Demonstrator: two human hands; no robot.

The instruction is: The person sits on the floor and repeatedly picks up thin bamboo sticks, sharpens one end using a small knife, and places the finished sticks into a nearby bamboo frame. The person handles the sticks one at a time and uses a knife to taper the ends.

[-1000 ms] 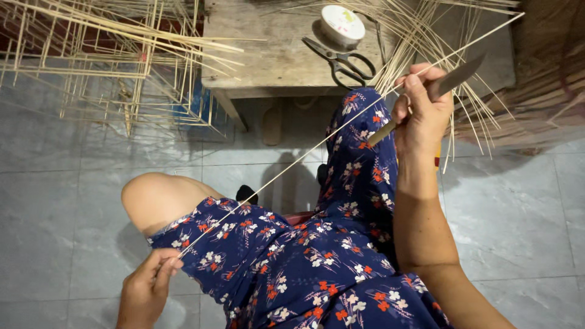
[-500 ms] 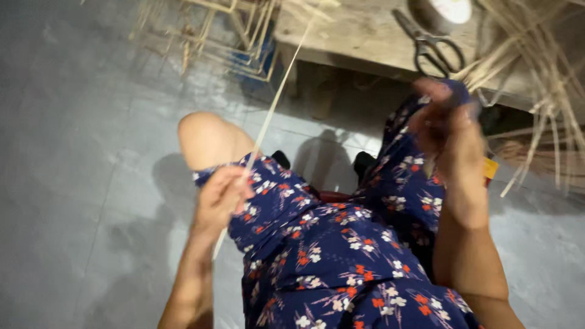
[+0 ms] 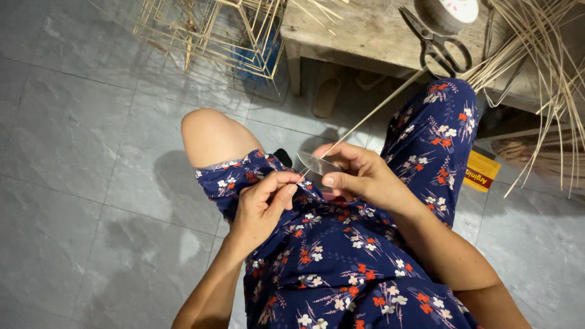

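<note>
Two hands, left hand (image 3: 259,207) pinching bamboo strip (image 3: 372,114), right hand (image 3: 359,176) gripping knife (image 3: 317,163)

A thin pale bamboo strip (image 3: 365,119) slants from the lap up toward the bench (image 3: 359,30); a short knife (image 3: 317,163) lies flat against its lower end.

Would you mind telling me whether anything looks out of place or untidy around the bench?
Loose bamboo strips sprawl off the wooden bench edge toward the floor, splayed unevenly. The scissors lie open beside them.
</note>
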